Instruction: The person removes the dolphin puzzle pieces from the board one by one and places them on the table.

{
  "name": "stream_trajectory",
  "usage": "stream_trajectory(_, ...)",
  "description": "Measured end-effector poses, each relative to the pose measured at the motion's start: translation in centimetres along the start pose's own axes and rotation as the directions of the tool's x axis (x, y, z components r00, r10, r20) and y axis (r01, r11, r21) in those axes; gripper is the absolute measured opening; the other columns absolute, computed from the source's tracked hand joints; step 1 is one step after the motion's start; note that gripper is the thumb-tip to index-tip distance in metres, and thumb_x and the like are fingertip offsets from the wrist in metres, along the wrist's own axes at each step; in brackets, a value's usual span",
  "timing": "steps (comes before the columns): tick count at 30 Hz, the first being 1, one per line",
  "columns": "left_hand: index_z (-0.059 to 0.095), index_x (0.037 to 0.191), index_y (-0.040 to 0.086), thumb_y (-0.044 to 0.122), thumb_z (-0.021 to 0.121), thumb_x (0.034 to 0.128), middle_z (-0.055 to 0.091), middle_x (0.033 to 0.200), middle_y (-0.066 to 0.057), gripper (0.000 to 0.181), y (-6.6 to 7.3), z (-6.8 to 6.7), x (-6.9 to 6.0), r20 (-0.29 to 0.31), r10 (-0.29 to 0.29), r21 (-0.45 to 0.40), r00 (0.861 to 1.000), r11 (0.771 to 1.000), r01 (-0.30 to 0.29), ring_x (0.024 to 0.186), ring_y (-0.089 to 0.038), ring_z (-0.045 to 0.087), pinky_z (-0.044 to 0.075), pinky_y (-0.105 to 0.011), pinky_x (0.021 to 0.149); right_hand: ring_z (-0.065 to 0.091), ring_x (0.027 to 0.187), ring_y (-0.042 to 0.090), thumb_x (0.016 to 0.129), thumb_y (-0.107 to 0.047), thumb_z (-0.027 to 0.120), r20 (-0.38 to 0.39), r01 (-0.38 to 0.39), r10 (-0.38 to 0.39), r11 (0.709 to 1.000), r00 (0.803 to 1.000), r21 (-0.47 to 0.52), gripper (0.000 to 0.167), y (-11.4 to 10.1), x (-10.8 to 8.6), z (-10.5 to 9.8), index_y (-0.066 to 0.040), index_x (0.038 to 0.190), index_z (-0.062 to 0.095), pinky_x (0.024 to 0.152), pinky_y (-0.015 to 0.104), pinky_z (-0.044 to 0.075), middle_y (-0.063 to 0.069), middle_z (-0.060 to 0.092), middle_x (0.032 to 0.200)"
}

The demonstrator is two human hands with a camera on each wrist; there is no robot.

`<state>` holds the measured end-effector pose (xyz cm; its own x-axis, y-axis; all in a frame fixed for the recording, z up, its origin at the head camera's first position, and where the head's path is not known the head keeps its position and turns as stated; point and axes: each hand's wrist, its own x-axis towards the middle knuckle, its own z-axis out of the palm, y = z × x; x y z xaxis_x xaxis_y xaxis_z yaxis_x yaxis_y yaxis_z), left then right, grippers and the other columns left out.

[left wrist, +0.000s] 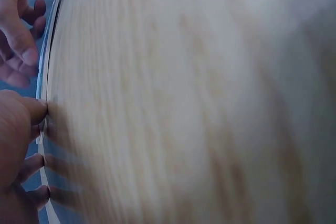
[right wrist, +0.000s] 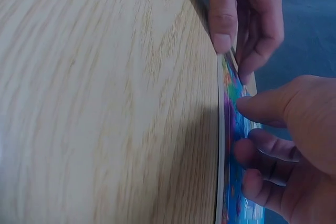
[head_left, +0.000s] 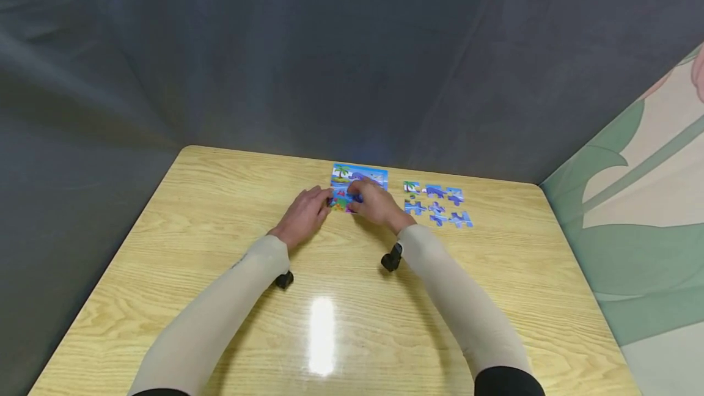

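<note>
A flat picture puzzle (head_left: pixel 341 171) lies near the table's far edge, showing a palm tree, blue sea and a whale. At its left side my left hand (head_left: pixel 304 216) rests with fairly straight fingers, the fingertips touching the edge near the lower corner. My right hand (head_left: pixel 378 203) is bent over the puzzle's middle and right part. In the right wrist view, its thumb (right wrist: pixel 254 107) and curved fingertips come down on the colourful surface. Whether a piece sits between them is hidden. Several loose puzzle pieces (head_left: pixel 461 219) lie to the right.
The wooden table (head_left: pixel 220 188) has a bright glare spot in front. A dark cloth (head_left: pixel 341 60) hangs behind and to the left. On the right is a leaf-patterned surface (head_left: pixel 649 200). A small black camera (head_left: pixel 392 258) hangs under each wrist.
</note>
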<state>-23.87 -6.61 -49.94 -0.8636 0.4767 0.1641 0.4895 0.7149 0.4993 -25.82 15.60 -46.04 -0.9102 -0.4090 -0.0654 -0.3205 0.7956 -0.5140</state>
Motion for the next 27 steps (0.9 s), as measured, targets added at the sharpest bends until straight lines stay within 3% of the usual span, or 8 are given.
stream_trajectory(9, 0.061, 0.144, 0.006, 0.016, 0.061, 0.1095, 0.066, 0.108, -0.007, 0.035, -0.1, 0.1, 0.2, -0.007, 0.010, -0.007, 1.000, 1.000, -0.010, 0.102, -0.025, 0.062, 0.038, -0.059, 0.128, 0.064, 0.122, 0.030, 0.102, -0.018, 0.072, 0.031, -0.049, 0.050, 0.998, 0.998, -0.036, 0.039, -1.0, 1.4, 0.6, -0.008, 0.138, 0.064, 0.107, 0.049, 0.057, 0.012, 0.061, 0.137)
stream_trajectory(11, 0.061, 0.144, 0.006, 0.016, 0.061, 0.1095, 0.065, 0.108, -0.007, 0.036, -0.2, 0.1, 0.2, -0.005, 0.010, -0.004, 1.000, 1.000, -0.010, 0.101, -0.025, 0.062, 0.039, -0.059, 0.128, 0.064, 0.120, 0.030, 0.102, -0.019, 0.072, 0.050, -0.070, 0.072, 0.997, 0.996, -0.040, 0.041, -1.2, 1.6, 0.6, -0.008, 0.140, 0.062, 0.106, 0.048, 0.057, 0.012, 0.060, 0.136)
stream_trajectory(17, 0.057, 0.150, 0.006, 0.018, 0.062, 0.1095, 0.068, 0.129, -0.011, 0.043, -0.5, 0.0, 0.2, 0.001, 0.002, -0.006, 1.000, 1.000, -0.002, 0.126, -0.031, 0.065, 0.036, -0.060, 0.130, 0.062, 0.121, 0.030, 0.102, -0.018, 0.073, 0.095, -0.108, 0.109, 0.994, 0.990, -0.013, 0.044, -1.3, 2.3, 0.5, -0.005, 0.142, 0.060, 0.108, 0.046, 0.056, 0.013, 0.059, 0.134)
stream_trajectory(22, 0.054, 0.155, 0.002, 0.022, 0.061, 0.1104, 0.056, 0.160, -0.014, 0.049, -0.7, -0.1, 0.1, 0.049, -0.010, 0.014, 0.999, 1.000, 0.010, 0.153, -0.036, 0.049, 0.032, -0.056, 0.133, 0.062, 0.124, 0.030, 0.103, -0.018, 0.072, 0.119, -0.121, 0.120, 0.993, 0.986, 0.002, 0.046, -1.0, 2.5, 0.5, -0.003, 0.145, 0.059, 0.109, 0.045, 0.056, 0.016, 0.060, 0.136)
stream_trajectory(27, 0.054, 0.154, -0.001, 0.024, 0.059, 0.1115, 0.049, 0.166, -0.014, 0.049, -0.7, -0.3, 0.1, 0.078, -0.001, 0.051, 0.997, 0.999, -0.003, 0.158, -0.036, 0.042, 0.032, -0.057, 0.133, 0.064, 0.125, 0.032, 0.101, -0.015, 0.074, 0.118, -0.108, 0.102, 0.993, 0.988, 0.040, 0.048, -0.8, 2.6, 0.5, -0.001, 0.145, 0.059, 0.109, 0.046, 0.057, 0.019, 0.063, 0.135)
